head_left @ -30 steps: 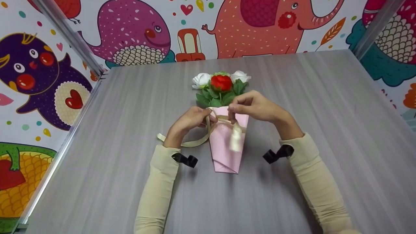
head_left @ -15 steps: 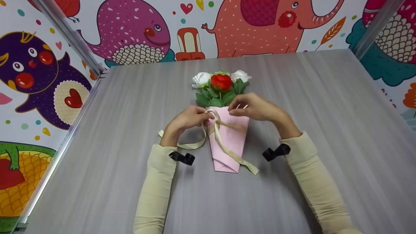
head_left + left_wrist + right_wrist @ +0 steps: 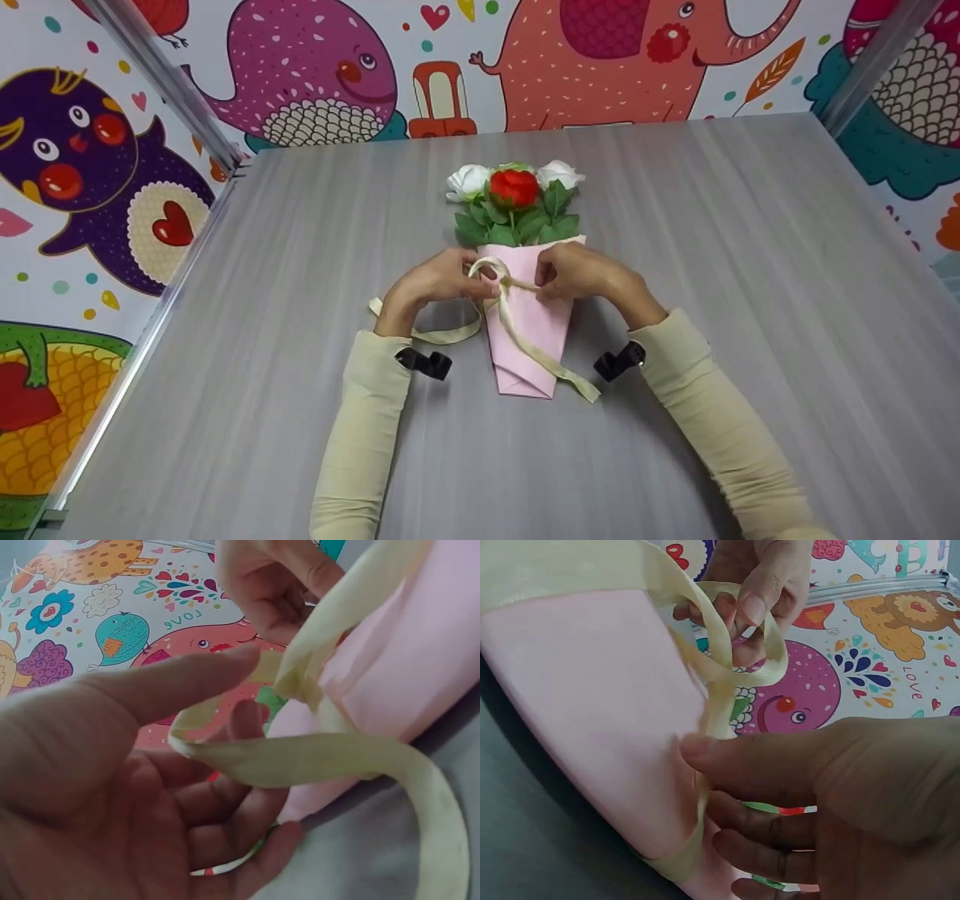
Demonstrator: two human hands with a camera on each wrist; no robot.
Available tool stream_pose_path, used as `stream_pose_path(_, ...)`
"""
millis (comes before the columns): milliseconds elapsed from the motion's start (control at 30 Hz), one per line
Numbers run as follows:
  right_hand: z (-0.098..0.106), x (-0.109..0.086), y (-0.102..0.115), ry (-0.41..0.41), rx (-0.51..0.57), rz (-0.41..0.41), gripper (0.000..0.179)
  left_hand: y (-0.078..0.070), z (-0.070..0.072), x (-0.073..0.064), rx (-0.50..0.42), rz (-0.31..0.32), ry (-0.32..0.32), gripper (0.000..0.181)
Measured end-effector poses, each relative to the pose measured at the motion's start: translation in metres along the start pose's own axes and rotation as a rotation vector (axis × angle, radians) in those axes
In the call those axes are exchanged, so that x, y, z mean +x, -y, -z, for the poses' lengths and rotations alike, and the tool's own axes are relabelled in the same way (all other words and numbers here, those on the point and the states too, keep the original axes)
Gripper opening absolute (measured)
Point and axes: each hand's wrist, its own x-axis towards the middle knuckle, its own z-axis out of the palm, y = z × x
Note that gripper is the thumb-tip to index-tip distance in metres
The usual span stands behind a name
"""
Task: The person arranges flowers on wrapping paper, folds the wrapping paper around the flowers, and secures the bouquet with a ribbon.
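Observation:
A bouquet of red and white flowers (image 3: 514, 188) lies in pink wrapping paper (image 3: 529, 330) with a cream ribbon (image 3: 525, 346) tied about it. A knot sits on the paper's front, and one ribbon tail hangs down to the right. My left hand (image 3: 444, 276) holds a raised loop of the ribbon (image 3: 300, 760) left of the knot, its fingers bent inside the loop. On the other side, my right hand (image 3: 581, 271) pinches the ribbon band between thumb and fingers close to the paper (image 3: 607, 720); the thumb tip lies against the band in the right wrist view.
The bouquet lies on a grey wood-grain table (image 3: 300, 225). Cartoon-printed walls (image 3: 315, 67) stand behind and to the left, with metal posts (image 3: 161, 82) at the corners. The other ribbon tail (image 3: 450, 335) curls on the table under the left wrist.
My right hand let go of the ribbon end, which dropped across the paper, then moved down to the band right of the knot. My left hand stays at the loop.

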Motion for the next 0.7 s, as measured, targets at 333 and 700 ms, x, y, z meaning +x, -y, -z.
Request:
stream_pose_path(333,0.0,0.002,-0.002,0.008,0.075,0.027,0.01,0.003,-0.01,0.007,0.127,-0.095,-0.005,0.032)
stream_pose_path(700,0.004,0.001,-0.003,0.05,0.166,0.161,0.01,0.001,-0.019,0.013,0.166,-0.11,-0.123,0.034)
